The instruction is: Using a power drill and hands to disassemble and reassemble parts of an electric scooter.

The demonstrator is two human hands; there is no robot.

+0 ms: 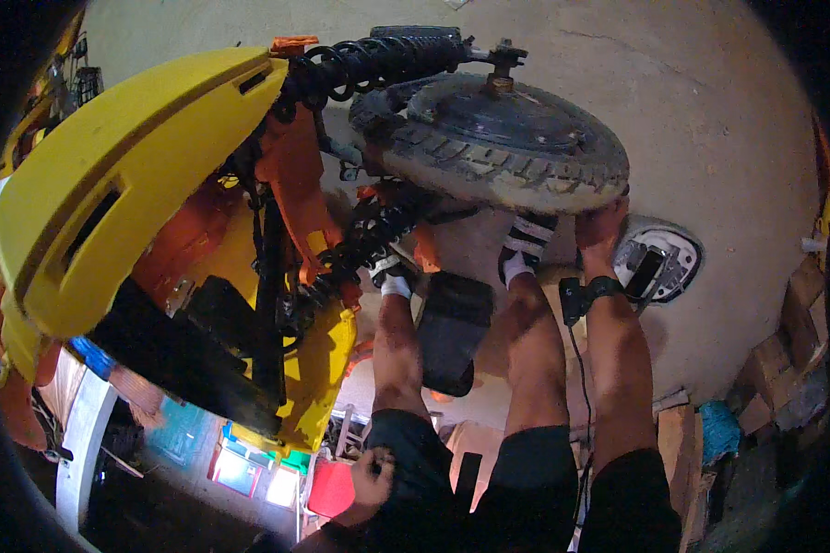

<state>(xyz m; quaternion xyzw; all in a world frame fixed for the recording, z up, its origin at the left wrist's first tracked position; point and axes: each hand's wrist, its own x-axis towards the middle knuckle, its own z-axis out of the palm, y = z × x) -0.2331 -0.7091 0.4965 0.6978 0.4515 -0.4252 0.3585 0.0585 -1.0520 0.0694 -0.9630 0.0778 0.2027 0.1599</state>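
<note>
A yellow-bodied scooter-like vehicle lies tipped over, its wheel [503,138] with a worn, dusty tyre and dark hub raised in front of me. My right hand [602,229] grips the tyre's near right edge; the fingertips are partly hidden by the rubber. Beside the wheel runs a black coil-spring shock absorber [378,64], and a second shock absorber [378,230] sits lower, by my left foot. Low in the view, close to my left thigh, my left hand [372,479] is closed with curled fingers; whether something small is inside cannot be made out.
A yellow curved body panel [138,175] fills the left. Between my legs is a black flat part [454,334]. On the floor at right rests an oval grey-white housing [682,263]. Wood pieces [775,369] line the right edge; a red stool-like thing [330,488] stands lower left.
</note>
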